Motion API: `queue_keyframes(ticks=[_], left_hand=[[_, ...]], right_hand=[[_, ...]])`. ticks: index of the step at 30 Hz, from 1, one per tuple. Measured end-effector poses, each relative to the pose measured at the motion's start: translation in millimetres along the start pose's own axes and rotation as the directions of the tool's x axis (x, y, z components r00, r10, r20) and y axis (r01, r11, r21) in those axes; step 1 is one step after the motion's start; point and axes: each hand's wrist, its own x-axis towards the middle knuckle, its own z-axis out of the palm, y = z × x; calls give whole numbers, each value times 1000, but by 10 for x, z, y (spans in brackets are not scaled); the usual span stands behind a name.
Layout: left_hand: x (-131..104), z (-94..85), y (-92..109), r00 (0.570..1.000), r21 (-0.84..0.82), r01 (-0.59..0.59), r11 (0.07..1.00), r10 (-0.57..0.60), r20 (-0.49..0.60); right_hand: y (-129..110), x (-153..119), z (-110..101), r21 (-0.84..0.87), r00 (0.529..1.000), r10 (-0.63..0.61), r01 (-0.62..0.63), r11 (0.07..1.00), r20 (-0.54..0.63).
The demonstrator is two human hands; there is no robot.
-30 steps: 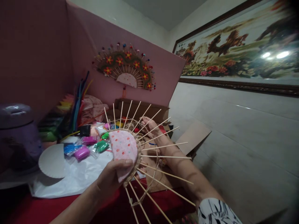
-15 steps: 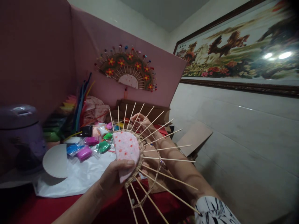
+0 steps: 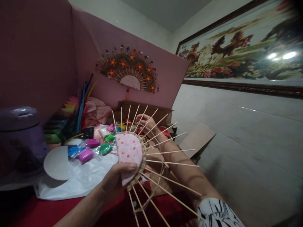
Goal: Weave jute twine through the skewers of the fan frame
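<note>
My left hand (image 3: 115,178) grips a half-round fan frame, its thumb on the pink dotted fabric centre (image 3: 129,148) and its fingers behind. Thin wooden sticks (image 3: 174,152) spread out from the curved edge, where rows of brown twine (image 3: 142,164) are woven tightly. A looser strand of twine (image 3: 155,191) arcs across the sticks farther out. Behind the upper sticks is my right hand (image 3: 146,122), its fingers bent and pinched together on the twine; the sticks partly cover it.
Packets of coloured clay (image 3: 86,155) and a white round disc (image 3: 55,164) lie on white sheeting to the left. A purple container (image 3: 22,142) stands at far left. Behind are a cardboard box (image 3: 151,112) and a finished flowered fan (image 3: 129,71) on the pink panel.
My right hand has shifted slightly right behind the sticks, with its fingers drawn closer together. The fan frame has moved a little right in my left hand's grip.
</note>
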Motion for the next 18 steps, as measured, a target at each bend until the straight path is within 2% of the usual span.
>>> queue_keyframes(ticks=[4, 7, 9, 13, 16, 18], left_hand=[[-3, 4, 4, 1000, -2, -22, 1000, 22, -13], [-9, 18, 12, 999, 17, -35, 999, 35, -19], [-13, 30, 16, 999, 29, -38, 999, 39, -32], [-23, 53, 18, 999, 4, -33, 999, 33, -34], [-24, 59, 26, 999, 5, -38, 999, 39, -35], [-17, 56, 35, 998, 11, -49, 999, 49, -27]], right_hand=[[-56, 59, -181, 10, 979, 37, -36, 999, -198], [-74, 89, -403, 2, 929, 65, -69, 998, -365], [-66, 90, -570, -12, 872, 71, -88, 996, -485], [-53, 62, -874, -67, 722, 25, -99, 993, -691], [-104, 27, -1042, -127, 629, -51, -77, 989, -776], [-168, -13, -1127, -178, 595, -115, -48, 983, -795]])
